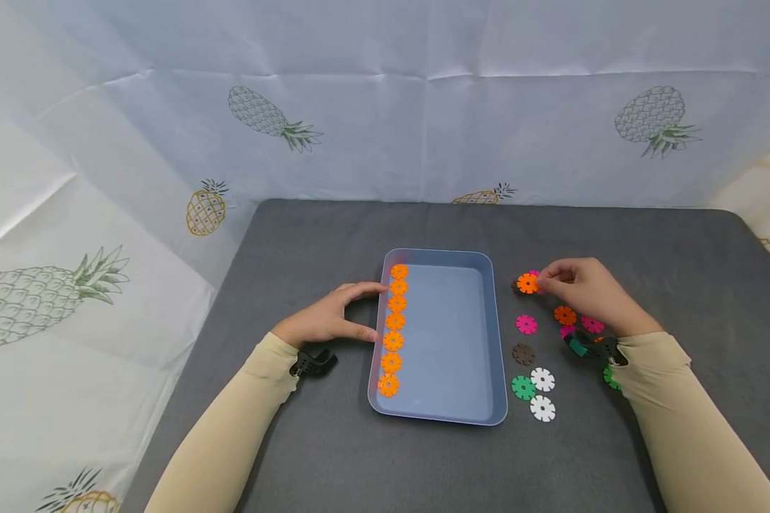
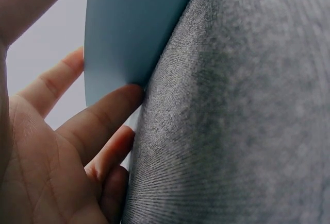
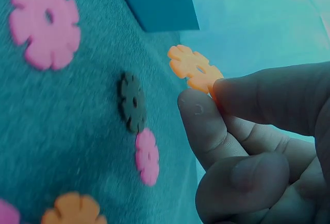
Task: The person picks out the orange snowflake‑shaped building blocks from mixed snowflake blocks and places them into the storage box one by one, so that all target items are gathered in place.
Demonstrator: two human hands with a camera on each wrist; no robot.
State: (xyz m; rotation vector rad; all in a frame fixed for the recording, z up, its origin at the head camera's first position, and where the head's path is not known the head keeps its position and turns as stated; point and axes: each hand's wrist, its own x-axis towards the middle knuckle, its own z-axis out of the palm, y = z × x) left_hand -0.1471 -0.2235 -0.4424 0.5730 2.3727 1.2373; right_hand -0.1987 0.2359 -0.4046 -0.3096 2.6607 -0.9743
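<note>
My right hand (image 1: pixel 582 288) pinches an orange notched plastic disc (image 1: pixel 527 283) between thumb and fingertip, to the right of the blue tray (image 1: pixel 452 342). In the right wrist view that disc (image 3: pixel 198 68) is raised above the grey tabletop. Beneath it lie a brown disc (image 3: pixel 134 102) and a pink disc (image 3: pixel 148 157), overlapping at their edges. My left hand (image 1: pixel 324 313) has its fingers spread against the tray's left side, and in the left wrist view the fingertips (image 2: pixel 129 94) meet the outer wall. Inside the tray, a column of several orange discs (image 1: pixel 394 321) runs along the left wall.
Right of the tray lie loose discs: pink (image 1: pixel 526 324), brown (image 1: pixel 523 354), green (image 1: pixel 522 387) and two white ones (image 1: pixel 542 408). More discs, among them an orange one (image 1: pixel 565 315), lie near the right wrist, some partly hidden. A pineapple-print cloth (image 1: pixel 423 142) hangs behind the table.
</note>
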